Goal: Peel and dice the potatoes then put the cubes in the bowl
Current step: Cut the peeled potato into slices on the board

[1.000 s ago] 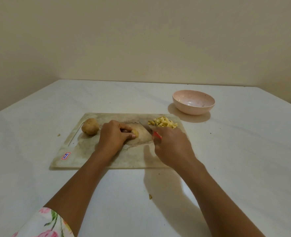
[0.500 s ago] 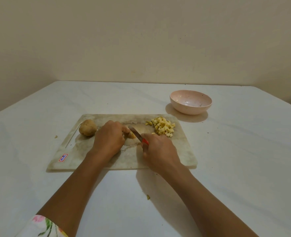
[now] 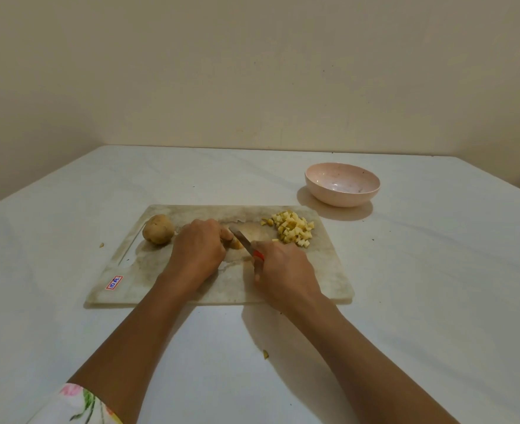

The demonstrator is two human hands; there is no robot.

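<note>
Left grip (image 3: 197, 252): fingers curled down over a potato piece (image 3: 236, 244), holding it on the cutting board (image 3: 322, 270).
Right grip (image 3: 286, 270): wrapped round the red handle of a knife (image 3: 242, 238); the blade angles away to the left grip's fingertips, against the piece.
Unpeeled potato (image 3: 158, 229): on the board, just left of the left grip.
Potato cubes (image 3: 293, 229): heaped on the board, just beyond the right grip.
Bowl (image 3: 341, 200): pink, on the counter (image 3: 436, 270), off the board, beyond and right of the right grip.
Scrap (image 3: 265, 354): on the counter, nearer the person than both grips.
</note>
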